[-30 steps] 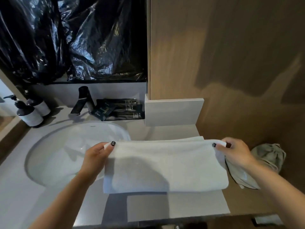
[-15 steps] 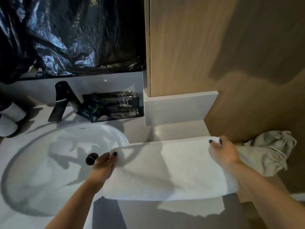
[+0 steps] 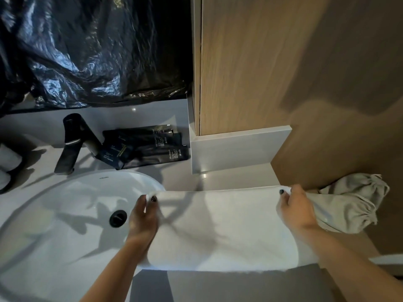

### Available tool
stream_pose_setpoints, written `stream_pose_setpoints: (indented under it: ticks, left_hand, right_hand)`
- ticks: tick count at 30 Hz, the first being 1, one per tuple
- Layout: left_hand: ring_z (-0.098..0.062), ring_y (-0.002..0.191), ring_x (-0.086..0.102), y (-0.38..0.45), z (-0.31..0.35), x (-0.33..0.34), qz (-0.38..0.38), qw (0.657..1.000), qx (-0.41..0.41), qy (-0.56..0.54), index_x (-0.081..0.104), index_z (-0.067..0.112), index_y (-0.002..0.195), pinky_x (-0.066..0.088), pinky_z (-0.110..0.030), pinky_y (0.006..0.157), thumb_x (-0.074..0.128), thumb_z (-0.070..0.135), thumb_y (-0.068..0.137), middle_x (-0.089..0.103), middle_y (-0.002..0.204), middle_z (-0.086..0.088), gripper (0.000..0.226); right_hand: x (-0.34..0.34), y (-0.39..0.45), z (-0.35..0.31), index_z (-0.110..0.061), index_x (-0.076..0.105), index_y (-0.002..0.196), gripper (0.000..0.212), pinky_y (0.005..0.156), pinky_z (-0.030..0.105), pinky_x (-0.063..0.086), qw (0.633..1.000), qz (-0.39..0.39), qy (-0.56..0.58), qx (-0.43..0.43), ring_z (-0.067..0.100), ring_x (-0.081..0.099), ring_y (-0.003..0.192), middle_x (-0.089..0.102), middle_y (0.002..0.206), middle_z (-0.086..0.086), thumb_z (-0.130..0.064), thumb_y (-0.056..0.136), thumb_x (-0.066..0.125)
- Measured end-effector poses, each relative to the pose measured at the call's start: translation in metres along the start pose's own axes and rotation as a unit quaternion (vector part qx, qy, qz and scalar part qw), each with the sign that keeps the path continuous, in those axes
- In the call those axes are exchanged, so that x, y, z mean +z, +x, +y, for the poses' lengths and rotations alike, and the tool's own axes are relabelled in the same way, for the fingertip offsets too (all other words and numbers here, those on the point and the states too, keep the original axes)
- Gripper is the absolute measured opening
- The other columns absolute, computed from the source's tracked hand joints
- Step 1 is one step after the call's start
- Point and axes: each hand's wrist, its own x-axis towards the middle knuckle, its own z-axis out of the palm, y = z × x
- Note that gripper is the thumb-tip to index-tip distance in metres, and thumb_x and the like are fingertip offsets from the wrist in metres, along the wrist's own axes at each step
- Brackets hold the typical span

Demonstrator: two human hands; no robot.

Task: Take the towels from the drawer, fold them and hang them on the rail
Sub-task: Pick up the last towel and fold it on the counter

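Note:
A white towel (image 3: 222,229), folded into a wide band, hangs stretched between my two hands above the counter (image 3: 235,177) and the right rim of the sink. My left hand (image 3: 142,216) pinches its upper left corner, thumb on top. My right hand (image 3: 296,210) pinches the upper right corner in the same way. The towel's lower edge hangs free in front of the counter. No rail and no drawer are in view.
A white oval sink (image 3: 65,214) with a black drain lies at left, with a black faucet (image 3: 72,142) behind it. Black sachets (image 3: 148,147) lie by the back wall. A crumpled grey cloth (image 3: 353,205) sits at right against the wooden wall (image 3: 283,73).
The view has moved closer and leftward. Both hands have kept their hold on the towel's top corners, and the towel now hangs lower in front of the counter.

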Motion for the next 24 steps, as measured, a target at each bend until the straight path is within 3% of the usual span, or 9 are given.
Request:
stream_pose_setpoints:
  ticks: [3, 6, 9, 12, 14, 16, 19, 24]
  left_hand:
    - [-0.002, 0.072, 0.055, -0.007, 0.001, 0.003, 0.029, 0.996, 0.062, 0.063, 0.052, 0.046, 0.085, 0.038, -0.019, 0.066, 0.046, 0.044, 0.101, 0.061, 0.076, 0.015, 0.017]
    - [-0.021, 0.078, 0.056, -0.004, 0.001, 0.003, 0.034, 0.993, 0.055, 0.103, 0.055, 0.036, 0.097, 0.037, -0.033, 0.073, 0.047, 0.049, 0.097, 0.064, 0.085, 0.008, 0.015]
    - [-0.027, 0.08, 0.06, 0.007, 0.005, 0.004, -0.012, 0.998, -0.02, 0.058, 0.063, 0.015, 0.094, 0.041, -0.034, 0.073, 0.054, 0.038, 0.094, 0.068, 0.09, -0.006, 0.025]
    - [-0.029, 0.08, 0.058, 0.019, 0.024, 0.002, -0.087, 0.988, -0.12, -0.032, 0.063, 0.012, 0.078, 0.045, -0.039, 0.078, 0.053, 0.026, 0.094, 0.064, 0.082, -0.011, 0.024]
    - [-0.028, 0.067, 0.053, 0.019, 0.029, 0.006, -0.06, 0.988, -0.132, -0.055, 0.065, 0.008, 0.075, 0.043, -0.039, 0.069, 0.055, 0.028, 0.09, 0.061, 0.07, -0.012, 0.027]
    - [-0.027, 0.068, 0.053, 0.009, 0.027, 0.012, 0.013, 0.993, -0.099, -0.068, 0.06, 0.008, 0.07, 0.039, -0.038, 0.069, 0.058, 0.031, 0.092, 0.06, 0.066, -0.007, 0.032]
    - [-0.033, 0.077, 0.053, -0.004, 0.017, 0.02, 0.078, 0.995, -0.067, 0.005, 0.054, 0.012, 0.073, 0.037, -0.039, 0.075, 0.048, 0.044, 0.097, 0.058, 0.075, -0.009, 0.04]
    - [-0.038, 0.098, 0.058, -0.003, 0.014, 0.02, 0.082, 0.991, -0.066, 0.085, 0.06, 0.021, 0.099, 0.04, -0.039, 0.083, 0.047, 0.043, 0.098, 0.064, 0.099, -0.015, 0.026]
  right_hand:
    - [0.0, -0.008, 0.0, -0.009, 0.039, 0.089, 0.017, 0.058, 0.032, 0.035, 1.0, 0.024, -0.005, 0.004, 0.033, 0.053, 0.066, 0.053, 0.081, 0.016, -0.014, 0.097, 0.053]
    - [-0.002, -0.012, -0.004, -0.002, 0.045, 0.094, 0.014, 0.061, 0.038, 0.043, 0.999, 0.041, -0.026, -0.012, 0.038, 0.057, 0.072, 0.054, 0.087, 0.021, -0.013, 0.097, 0.053]
    - [-0.003, -0.009, -0.003, 0.002, 0.047, 0.099, 0.017, 0.062, 0.038, 0.046, 0.999, 0.039, -0.031, -0.009, 0.037, 0.057, 0.072, 0.056, 0.087, 0.022, -0.014, 0.097, 0.052]
    - [-0.004, -0.004, -0.001, -0.002, 0.047, 0.093, 0.014, 0.061, 0.032, 0.038, 0.998, 0.035, -0.032, -0.029, 0.029, 0.051, 0.066, 0.055, 0.081, 0.018, -0.013, 0.097, 0.054]
    - [-0.005, -0.002, 0.003, -0.007, 0.046, 0.087, 0.015, 0.061, 0.031, 0.036, 0.997, 0.034, -0.037, -0.053, 0.027, 0.049, 0.066, 0.052, 0.079, 0.013, -0.012, 0.095, 0.057]
    - [-0.005, 0.0, 0.006, -0.011, 0.043, 0.085, 0.017, 0.061, 0.03, 0.035, 0.996, 0.036, -0.042, -0.068, 0.025, 0.047, 0.065, 0.05, 0.078, 0.01, -0.011, 0.094, 0.058]
    - [-0.004, 0.006, 0.006, -0.013, 0.041, 0.086, 0.018, 0.059, 0.029, 0.032, 0.998, 0.045, -0.033, -0.04, 0.022, 0.042, 0.06, 0.049, 0.073, 0.008, -0.013, 0.094, 0.057]
    - [-0.004, 0.014, 0.003, -0.012, 0.044, 0.084, 0.016, 0.063, 0.03, 0.033, 0.999, 0.024, -0.011, -0.021, 0.026, 0.045, 0.066, 0.056, 0.081, 0.014, -0.012, 0.093, 0.056]
